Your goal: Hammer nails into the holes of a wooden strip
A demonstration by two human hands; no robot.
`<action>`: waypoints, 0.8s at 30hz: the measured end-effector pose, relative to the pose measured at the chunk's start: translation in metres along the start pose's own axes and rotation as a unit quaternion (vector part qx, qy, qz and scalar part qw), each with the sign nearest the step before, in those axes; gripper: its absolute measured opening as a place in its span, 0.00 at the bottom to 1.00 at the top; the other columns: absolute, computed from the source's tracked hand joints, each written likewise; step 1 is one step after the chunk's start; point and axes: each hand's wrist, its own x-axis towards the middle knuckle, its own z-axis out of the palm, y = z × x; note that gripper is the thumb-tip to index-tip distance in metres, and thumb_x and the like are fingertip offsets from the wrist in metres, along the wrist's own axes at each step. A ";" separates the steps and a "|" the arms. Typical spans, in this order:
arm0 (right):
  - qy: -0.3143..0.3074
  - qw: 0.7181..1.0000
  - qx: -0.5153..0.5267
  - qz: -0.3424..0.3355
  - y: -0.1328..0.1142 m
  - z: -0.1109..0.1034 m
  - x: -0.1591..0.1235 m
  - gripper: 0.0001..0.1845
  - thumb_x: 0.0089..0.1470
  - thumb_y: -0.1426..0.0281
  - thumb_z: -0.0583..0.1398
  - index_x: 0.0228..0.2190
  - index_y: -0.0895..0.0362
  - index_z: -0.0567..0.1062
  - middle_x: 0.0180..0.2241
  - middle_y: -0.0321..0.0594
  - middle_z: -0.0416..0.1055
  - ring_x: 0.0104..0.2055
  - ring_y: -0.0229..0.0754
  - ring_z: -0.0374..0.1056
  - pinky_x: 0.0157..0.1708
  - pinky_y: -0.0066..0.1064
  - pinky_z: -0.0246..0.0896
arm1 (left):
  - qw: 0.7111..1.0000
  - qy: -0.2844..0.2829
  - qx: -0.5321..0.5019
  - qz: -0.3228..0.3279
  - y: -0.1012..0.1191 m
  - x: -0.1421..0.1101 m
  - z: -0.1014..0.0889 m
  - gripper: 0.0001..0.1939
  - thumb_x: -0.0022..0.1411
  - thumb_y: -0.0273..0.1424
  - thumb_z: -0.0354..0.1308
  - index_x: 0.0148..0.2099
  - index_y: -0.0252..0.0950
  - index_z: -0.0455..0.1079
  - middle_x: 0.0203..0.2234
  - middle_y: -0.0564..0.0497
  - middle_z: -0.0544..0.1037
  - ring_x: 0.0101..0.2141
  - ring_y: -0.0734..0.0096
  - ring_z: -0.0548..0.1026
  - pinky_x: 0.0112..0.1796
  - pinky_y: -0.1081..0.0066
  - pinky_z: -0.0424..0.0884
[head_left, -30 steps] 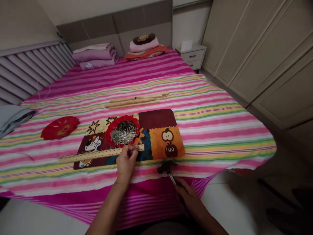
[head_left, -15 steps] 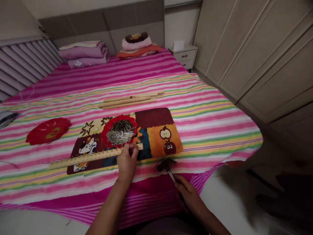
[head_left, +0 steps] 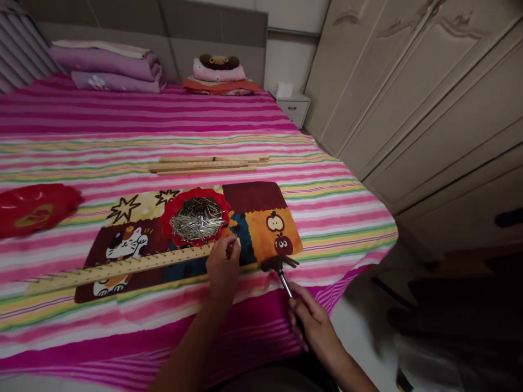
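My left hand (head_left: pixel 223 269) is closed at the right end of a long pale wooden strip (head_left: pixel 134 265), fingertips pinched over it; whatever is between them is hidden. A row of nails stands up along the strip, which lies across a patterned mat (head_left: pixel 265 239). Just behind my left hand, a red scalloped bowl (head_left: pixel 166 220) full of loose silver nails (head_left: pixel 198 220) rests on the mat. My right hand (head_left: pixel 314 324) is wrapped around the handle of a claw hammer (head_left: pixel 285 280). Its dark head is low by the mat's front right edge.
More wooden strips (head_left: pixel 204 165) lie behind the mat on the striped bed cover (head_left: pixel 335 218). At the left is a red dish (head_left: pixel 44 209). Folded bedding (head_left: pixel 110 65) and a pillow stack (head_left: pixel 218 73) sit by the headboard. A wardrobe (head_left: pixel 400 92) lines the right side.
The view has turned, so the bed things sit farther left. My left hand now covers the strip's end, which showed past the fingers before. My right hand still holds the hammer low.
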 end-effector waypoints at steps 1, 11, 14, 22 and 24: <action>0.002 1.000 -0.009 -0.009 -0.010 0.003 0.000 0.34 0.49 0.52 0.58 0.54 0.55 0.63 0.18 0.25 0.60 0.12 0.29 0.49 0.09 0.20 0.43 | 1.000 -0.001 0.001 0.017 -0.002 0.000 0.001 0.08 0.57 0.35 0.52 0.35 0.39 0.71 0.27 0.53 0.74 0.29 0.72 0.70 0.35 0.72 0.66; -0.052 0.953 -0.220 -0.203 -0.077 0.038 0.013 0.22 0.56 0.60 0.53 0.49 0.57 0.70 0.19 0.30 0.60 0.19 0.33 0.56 0.20 0.23 0.54 | 0.992 -0.014 0.053 0.111 -0.013 -0.005 0.007 0.07 0.59 0.29 0.50 0.33 0.38 0.69 0.26 0.50 0.72 0.32 0.68 0.71 0.36 0.69 0.65; -0.044 0.927 -0.279 -0.248 -0.081 0.042 0.015 0.22 0.57 0.62 0.52 0.50 0.57 0.70 0.19 0.31 0.59 0.20 0.34 0.55 0.21 0.25 0.54 | 0.991 -0.017 0.058 0.120 -0.014 -0.005 0.006 0.06 0.60 0.30 0.50 0.32 0.38 0.67 0.26 0.50 0.72 0.31 0.68 0.71 0.35 0.70 0.65; -0.056 0.931 -0.282 -0.226 -0.081 0.037 0.011 0.23 0.56 0.59 0.53 0.50 0.56 0.71 0.19 0.31 0.59 0.20 0.35 0.53 0.20 0.26 0.52 | 0.992 -0.017 0.039 0.118 -0.016 -0.005 0.007 0.06 0.59 0.28 0.50 0.33 0.39 0.67 0.27 0.50 0.73 0.33 0.67 0.72 0.37 0.69 0.67; -0.040 0.943 -0.262 -0.202 -0.073 0.030 0.006 0.24 0.55 0.58 0.54 0.50 0.55 0.71 0.19 0.32 0.60 0.20 0.35 0.54 0.21 0.26 0.53 | 0.992 -0.018 0.029 0.120 -0.016 -0.007 0.006 0.06 0.60 0.28 0.50 0.35 0.39 0.68 0.29 0.49 0.74 0.34 0.67 0.73 0.38 0.68 0.67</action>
